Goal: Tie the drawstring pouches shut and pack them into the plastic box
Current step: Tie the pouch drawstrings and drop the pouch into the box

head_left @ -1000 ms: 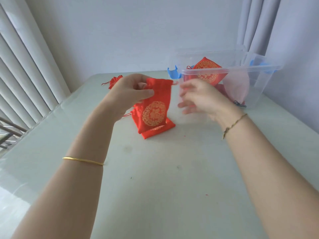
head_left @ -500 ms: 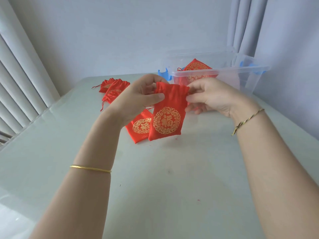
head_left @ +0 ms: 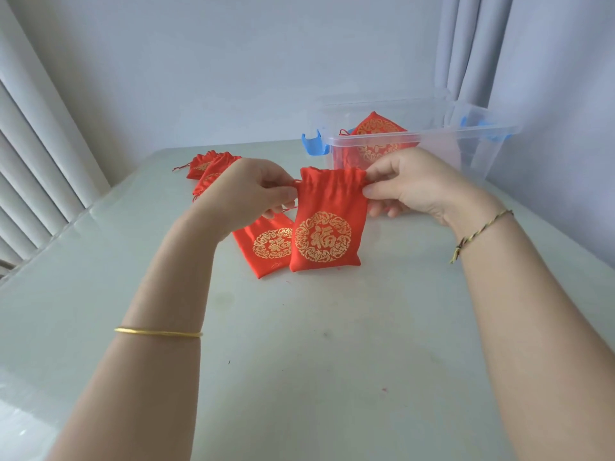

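A red drawstring pouch (head_left: 327, 224) with a gold round emblem hangs upright between my hands, its mouth gathered. My left hand (head_left: 249, 191) pinches the pouch's left top corner and cord. My right hand (head_left: 409, 184) pinches the right top corner. Under it a second red pouch (head_left: 266, 247) lies flat on the table. Two more red pouches (head_left: 208, 168) lie at the far left. The clear plastic box (head_left: 492, 151) with blue clips stands behind my right hand, a red pouch (head_left: 379, 128) leaning inside it.
The pale glass-topped table (head_left: 316, 361) stretches toward me. Vertical blinds (head_left: 40, 154) run along the left edge. A curtain (head_left: 472, 51) hangs behind the box, and the wall is close on the right.
My right hand has come from beside the box to grip the pouch's right top corner. The pouch's mouth has gathered, and both hands hold it lower and nearer the table.
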Available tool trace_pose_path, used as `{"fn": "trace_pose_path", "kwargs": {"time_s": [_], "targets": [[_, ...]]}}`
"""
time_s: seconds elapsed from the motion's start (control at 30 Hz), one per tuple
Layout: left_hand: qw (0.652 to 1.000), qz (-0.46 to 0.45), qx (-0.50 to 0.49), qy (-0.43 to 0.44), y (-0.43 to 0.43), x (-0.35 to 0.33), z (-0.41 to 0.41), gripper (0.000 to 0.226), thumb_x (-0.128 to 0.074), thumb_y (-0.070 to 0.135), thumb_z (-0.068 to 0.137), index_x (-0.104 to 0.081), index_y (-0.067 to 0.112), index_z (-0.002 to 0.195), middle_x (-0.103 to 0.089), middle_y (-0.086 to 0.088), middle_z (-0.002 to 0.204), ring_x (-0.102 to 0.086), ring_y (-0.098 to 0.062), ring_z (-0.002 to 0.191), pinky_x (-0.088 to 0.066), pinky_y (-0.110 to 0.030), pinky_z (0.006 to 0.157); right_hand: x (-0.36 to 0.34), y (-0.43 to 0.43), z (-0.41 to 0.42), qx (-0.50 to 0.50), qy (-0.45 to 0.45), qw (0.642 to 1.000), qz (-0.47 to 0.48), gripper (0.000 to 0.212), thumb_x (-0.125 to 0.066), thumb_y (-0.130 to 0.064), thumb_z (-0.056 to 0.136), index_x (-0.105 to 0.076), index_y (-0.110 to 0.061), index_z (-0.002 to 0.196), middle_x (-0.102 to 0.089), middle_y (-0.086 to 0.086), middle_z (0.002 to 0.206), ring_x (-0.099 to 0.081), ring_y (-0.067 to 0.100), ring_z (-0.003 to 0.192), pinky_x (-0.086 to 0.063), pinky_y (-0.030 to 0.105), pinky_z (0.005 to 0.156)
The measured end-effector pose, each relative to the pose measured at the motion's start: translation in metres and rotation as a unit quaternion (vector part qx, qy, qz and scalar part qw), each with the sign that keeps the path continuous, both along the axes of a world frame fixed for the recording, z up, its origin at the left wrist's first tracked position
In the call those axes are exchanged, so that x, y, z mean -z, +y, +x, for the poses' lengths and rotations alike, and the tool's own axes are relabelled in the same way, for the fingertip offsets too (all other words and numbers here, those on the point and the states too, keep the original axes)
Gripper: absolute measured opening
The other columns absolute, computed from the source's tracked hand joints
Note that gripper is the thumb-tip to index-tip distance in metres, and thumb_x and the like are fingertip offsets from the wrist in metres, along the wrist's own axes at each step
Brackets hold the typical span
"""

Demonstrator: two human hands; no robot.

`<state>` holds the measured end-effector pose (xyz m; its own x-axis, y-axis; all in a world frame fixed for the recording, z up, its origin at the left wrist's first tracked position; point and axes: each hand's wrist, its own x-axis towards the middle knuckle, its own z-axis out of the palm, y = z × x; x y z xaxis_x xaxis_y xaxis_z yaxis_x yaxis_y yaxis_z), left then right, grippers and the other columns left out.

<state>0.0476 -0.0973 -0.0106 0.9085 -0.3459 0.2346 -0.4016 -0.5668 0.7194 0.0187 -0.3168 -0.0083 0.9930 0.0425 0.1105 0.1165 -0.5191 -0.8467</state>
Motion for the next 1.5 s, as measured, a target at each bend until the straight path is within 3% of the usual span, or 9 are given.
{"fn": "trace_pose_path", "kwargs": {"time_s": [0.27,0.67,0.8,0.93,1.03,1.2,1.3,1.4,1.5], "targets": [[0.999,-0.014,-0.017,0.049,0.012,-0.002,-0.001,0.015,-0.062,0.019,0.087,-0.073,0.011,0.093,-0.058,0.0,0.072,-0.051,-0.01,0.063,-0.047,-0.022,0.064,0.003,-0.005,0.0,0.041,-0.003,0.999,-0.025,0.014,-0.06,-0.008,0.087,-0.061,-0.011,0.073,-0.065,0.006,0.066,-0.053,0.003,0.032,-0.023,0.015,0.034],[0.988,-0.091,-0.043,0.117,0.026,-0.002,-0.005,0.033,-0.054,0.033,0.091,-0.068,0.012,0.071,-0.044,0.011,0.047,-0.038,-0.006,0.047,-0.036,-0.024,0.059,0.005,-0.014,-0.001,0.08,0.006,0.995,-0.056,0.023,-0.056,-0.021,0.091,-0.057,-0.012,0.07,-0.062,0.003,0.061,-0.054,0.004,0.036,-0.031,0.016,0.036],[0.982,-0.125,-0.061,0.129,0.026,0.001,-0.002,0.045,-0.047,0.04,0.094,-0.065,0.01,0.066,-0.047,0.002,0.054,-0.037,-0.011,0.05,-0.035,-0.025,0.058,0.008,-0.018,-0.002,0.059,0.02,0.998,0.004,0.02,-0.055,-0.018,0.092,-0.059,-0.012,0.073,-0.062,0.003,0.063,-0.056,0.003,0.039,-0.034,0.014,0.037],[0.967,-0.188,-0.102,0.14,0.025,0.003,0.002,0.052,-0.048,0.041,0.093,-0.064,0.014,0.052,-0.044,0.002,0.046,-0.034,-0.011,0.044,-0.033,-0.022,0.051,0.012,-0.019,0.0,0.043,0.058,0.982,0.175,0.025,-0.054,-0.023,0.092,-0.061,-0.013,0.07,-0.059,-0.001,0.06,-0.053,0.005,0.044,-0.034,0.014,0.039],[0.927,-0.306,-0.122,0.178,0.022,0.004,0.006,0.055,-0.05,0.033,0.093,-0.054,0.018,0.04,-0.033,0.005,0.04,-0.025,-0.009,0.036,-0.024,-0.016,0.04,0.018,-0.019,0.006,0.051,0.094,0.948,0.3,0.032,-0.055,-0.024,0.091,-0.059,-0.013,0.061,-0.05,-0.003,0.051,-0.042,0.006,0.044,-0.03,0.015,0.039],[0.79,-0.537,-0.072,0.287,0.032,0.004,0.012,0.054,-0.041,0.026,0.093,-0.043,0.022,0.04,-0.024,0.009,0.038,-0.02,-0.006,0.032,-0.019,-0.014,0.034,0.023,-0.029,0.013,0.082,0.142,0.872,0.461,0.052,-0.049,-0.026,0.091,-0.055,-0.02,0.04,-0.038,-0.008,0.04,-0.034,0.006,0.036,-0.027,0.012,0.036],[0.766,-0.574,-0.057,0.284,0.028,0.001,0.011,0.055,-0.04,0.025,0.094,-0.044,0.022,0.039,-0.025,0.008,0.039,-0.02,-0.007,0.033,-0.019,-0.014,0.035,0.021,-0.027,0.014,0.104,0.131,0.856,0.49,0.043,-0.049,-0.026,0.091,-0.051,-0.021,0.048,-0.037,-0.008,0.039,-0.033,0.006,0.035,-0.027,0.012,0.035],[0.816,-0.534,-0.055,0.214,0.022,-0.004,0.009,0.056,-0.043,0.034,0.096,-0.049,0.022,0.041,-0.037,0.008,0.047,-0.03,-0.007,0.04,-0.027,-0.016,0.043,0.011,-0.026,0.012,0.144,0.069,0.892,0.423,0.031,-0.051,-0.026,0.089,-0.05,-0.021,0.058,-0.04,-0.01,0.039,-0.035,0.006,0.042,-0.027,0.012,0.038],[0.871,-0.468,-0.005,0.146,0.008,-0.013,0.0,0.055,-0.037,0.042,0.098,-0.053,0.021,0.049,-0.061,0.006,0.075,-0.056,-0.008,0.069,-0.04,-0.023,0.067,-0.006,-0.02,0.004,0.141,-0.005,0.916,0.375,0.031,-0.054,-0.025,0.089,-0.056,-0.02,0.059,-0.046,-0.01,0.043,-0.037,0.007,0.047,-0.031,0.015,0.042]]}}
